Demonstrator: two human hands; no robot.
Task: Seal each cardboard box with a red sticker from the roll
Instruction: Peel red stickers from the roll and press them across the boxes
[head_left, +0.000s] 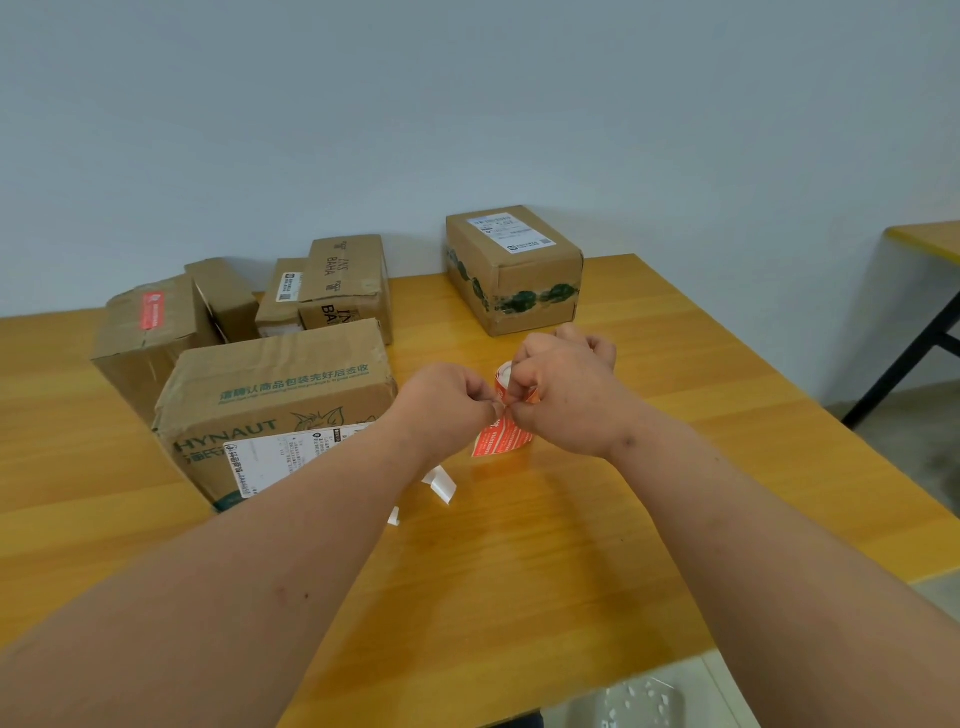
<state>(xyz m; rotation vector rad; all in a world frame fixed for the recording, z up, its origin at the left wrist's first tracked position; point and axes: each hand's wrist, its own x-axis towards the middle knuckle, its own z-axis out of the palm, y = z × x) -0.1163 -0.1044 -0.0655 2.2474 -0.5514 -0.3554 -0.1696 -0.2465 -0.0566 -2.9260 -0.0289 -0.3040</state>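
Observation:
My right hand (566, 395) grips the roll of red stickers (503, 375) above the table, and a red sticker strip (500, 438) hangs down from it. The fingertips of my left hand (451, 397) pinch the strip's top edge right beside my right thumb. A big HYNAUT box (275, 400) lies left of my hands. Behind it are a box bearing a red sticker (148, 332), two small boxes (228, 299) (280, 299) and an INS BAHA box (345, 283). A box with green tape (514, 270) stands just beyond my hands.
White backing scraps (441, 483) lie on the orange wooden table (493, 561) under my left wrist. The table's right edge runs close to my right arm. A second table (930, 244) stands at the far right. A pale wall rises behind the boxes.

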